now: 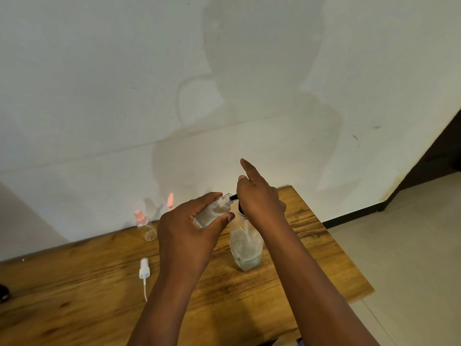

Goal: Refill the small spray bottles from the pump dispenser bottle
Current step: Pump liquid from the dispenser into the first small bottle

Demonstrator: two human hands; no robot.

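My left hand (189, 221) grips a small clear spray bottle (215, 209), uncapped and tilted, its open neck against the black pump nozzle (234, 196). My right hand (259, 198) rests on top of the pump head of the clear pump dispenser bottle (245, 245), palm down, with the index finger raised. The dispenser stands upright on the wooden table (311, 245) and holds a little pale liquid at the bottom. The removed white spray cap (144, 269) with its tube lies on the table left of my left forearm.
A small clear spray bottle with a pink cap (144, 226) stands at the table's back left by the wall. Another pink-capped bottle (170, 201) stands behind it. The table's right edge drops to a tiled floor (399, 245). A dark object (3, 293) sits at the far left edge.
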